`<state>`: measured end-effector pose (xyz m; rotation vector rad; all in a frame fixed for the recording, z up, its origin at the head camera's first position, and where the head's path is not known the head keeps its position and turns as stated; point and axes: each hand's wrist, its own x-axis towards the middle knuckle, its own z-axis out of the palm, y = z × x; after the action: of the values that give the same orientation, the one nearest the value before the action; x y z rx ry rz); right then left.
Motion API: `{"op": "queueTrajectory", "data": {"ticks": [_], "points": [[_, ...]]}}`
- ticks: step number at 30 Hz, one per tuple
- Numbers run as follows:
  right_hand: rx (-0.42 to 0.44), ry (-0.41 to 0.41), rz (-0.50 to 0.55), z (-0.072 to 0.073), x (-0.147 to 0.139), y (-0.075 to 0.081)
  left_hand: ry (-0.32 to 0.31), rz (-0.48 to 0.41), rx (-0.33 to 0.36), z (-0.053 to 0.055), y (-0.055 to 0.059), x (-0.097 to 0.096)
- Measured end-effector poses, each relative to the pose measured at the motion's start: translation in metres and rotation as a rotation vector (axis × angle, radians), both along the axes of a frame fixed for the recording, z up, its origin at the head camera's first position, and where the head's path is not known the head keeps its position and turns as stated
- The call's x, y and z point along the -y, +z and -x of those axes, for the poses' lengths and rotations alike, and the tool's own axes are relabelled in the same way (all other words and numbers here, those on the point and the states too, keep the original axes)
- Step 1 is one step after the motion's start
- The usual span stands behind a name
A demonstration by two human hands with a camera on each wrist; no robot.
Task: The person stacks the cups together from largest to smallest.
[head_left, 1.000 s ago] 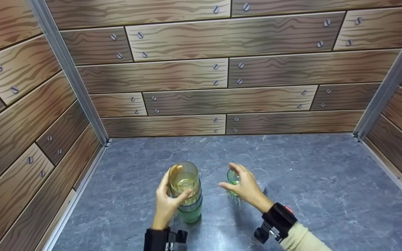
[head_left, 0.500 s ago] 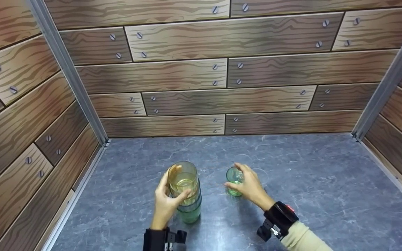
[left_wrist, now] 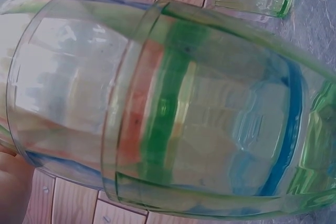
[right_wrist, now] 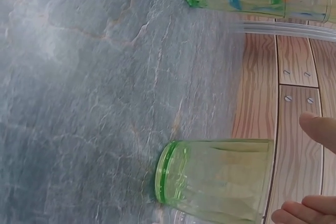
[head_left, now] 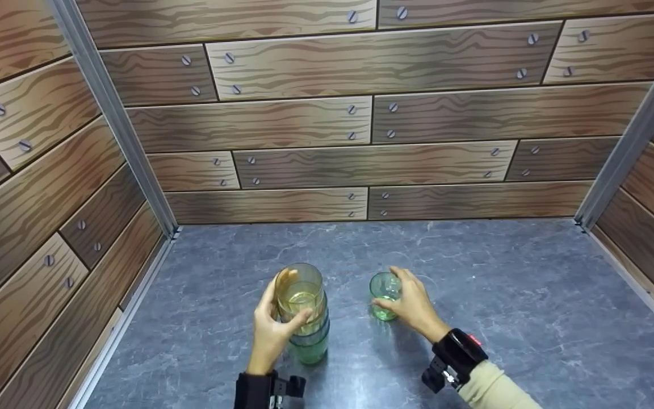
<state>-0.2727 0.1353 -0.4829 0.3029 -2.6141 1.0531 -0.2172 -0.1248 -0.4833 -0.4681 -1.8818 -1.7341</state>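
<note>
A nested stack of tinted drinking glasses stands upright on the table, with green at the bottom and a blue band above it. Its topmost yellowish glass is gripped by my left hand, thumb on the near side and fingers round the far side. To the right, a single green glass stands upright. My right hand is beside its right side. In the right wrist view, the thumb and fingers are spread apart near the rim of the green glass, with a gap between.
Behind my right hand, faint clear round outlines show on the grey marbled tabletop; what they belong to is hard to tell. Wood-patterned walls with metal corner posts enclose the table at the back and both sides.
My right hand has shifted slightly right, leaving more of the green glass visible. The left hand and the stack have stayed in place.
</note>
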Motion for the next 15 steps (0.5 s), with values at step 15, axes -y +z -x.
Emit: {"op": "queueTrajectory", "data": {"ticks": [15], "points": [[0.056, -0.028, -0.027, 0.0023, -0.0033, -0.0048, 0.011, -0.009, -0.009, 0.0007, 0.0002, -0.0009]]}}
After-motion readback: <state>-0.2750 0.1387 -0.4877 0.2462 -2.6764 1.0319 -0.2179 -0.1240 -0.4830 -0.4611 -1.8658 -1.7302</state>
